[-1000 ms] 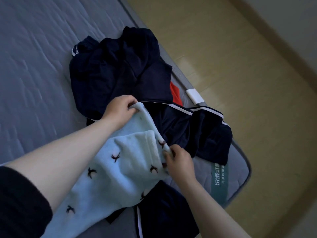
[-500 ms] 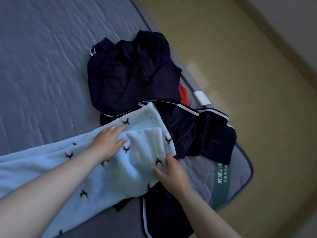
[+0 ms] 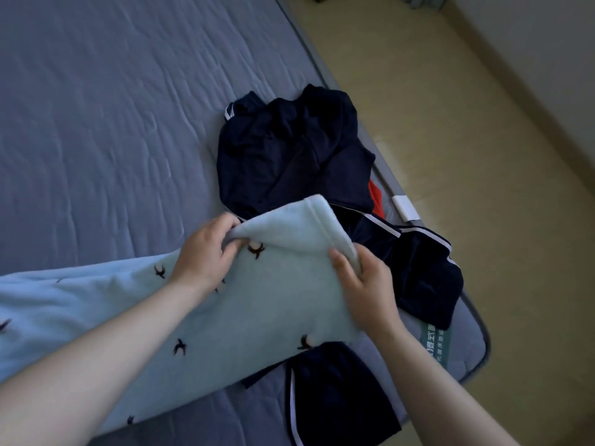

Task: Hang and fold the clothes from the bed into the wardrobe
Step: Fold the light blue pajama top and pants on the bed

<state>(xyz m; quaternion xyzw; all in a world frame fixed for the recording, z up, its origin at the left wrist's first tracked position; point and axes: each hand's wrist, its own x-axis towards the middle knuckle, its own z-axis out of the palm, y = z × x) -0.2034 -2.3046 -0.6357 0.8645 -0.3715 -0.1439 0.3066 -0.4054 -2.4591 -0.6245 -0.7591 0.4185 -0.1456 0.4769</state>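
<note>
A light blue fleece garment (image 3: 257, 310) with small dark bird prints lies across the bed (image 3: 96, 140) in front of me. My left hand (image 3: 206, 252) pinches its far left corner, and my right hand (image 3: 363, 284) grips its hemmed right edge, which is lifted and turned over. A heap of dark navy clothes (image 3: 289, 149) with white stripes lies just beyond, with more navy cloth (image 3: 425, 278) to the right and a folded navy piece (image 3: 335, 397) near the bed's corner. A bit of red cloth (image 3: 375, 197) peeks from under the heap.
The mattress edge runs diagonally on the right, with a white tag (image 3: 405, 207) and a green label (image 3: 434, 342) on it. Beyond lies yellowish floor (image 3: 467, 156) up to a wall. The left part of the bed is bare grey-blue quilted cover.
Both hands went from lying flat on the light blue garment to holding its end. The end is now lifted and turned over towards me. The view shifted left.
</note>
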